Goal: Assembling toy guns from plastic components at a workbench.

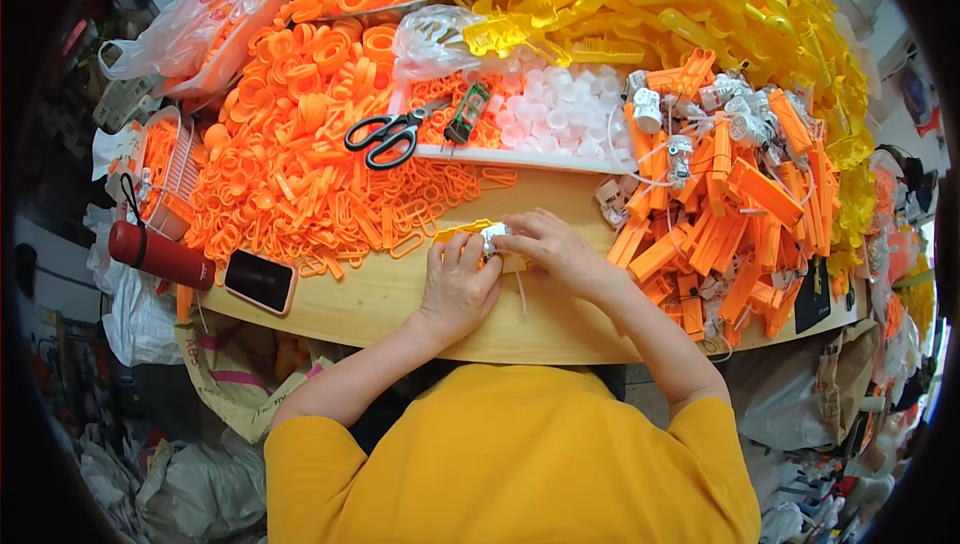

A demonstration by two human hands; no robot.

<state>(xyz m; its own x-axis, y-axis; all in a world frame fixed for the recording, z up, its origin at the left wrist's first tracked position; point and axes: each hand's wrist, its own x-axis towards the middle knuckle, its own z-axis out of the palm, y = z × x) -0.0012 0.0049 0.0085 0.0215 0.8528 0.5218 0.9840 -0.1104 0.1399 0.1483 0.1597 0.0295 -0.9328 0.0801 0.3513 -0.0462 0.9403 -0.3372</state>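
Grip: both hands pinched one small white and yellow piece (pixel 492 237).
Left hand (pixel 458 284): lay under it, fingers curled on top.
Right hand (pixel 553 249): came from the right side, just as near.
Piece: lay flat on the wooden table (pixel 400 294), long side going left to right.

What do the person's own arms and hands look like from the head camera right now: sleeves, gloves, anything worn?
Both hands are bare: the left hand and the right hand show no gloves, and no rings or watch can be made out. The forearms are uncovered up to short sleeves of a mustard-yellow shirt, which end above the elbows. No cables or markings are visible on either arm.
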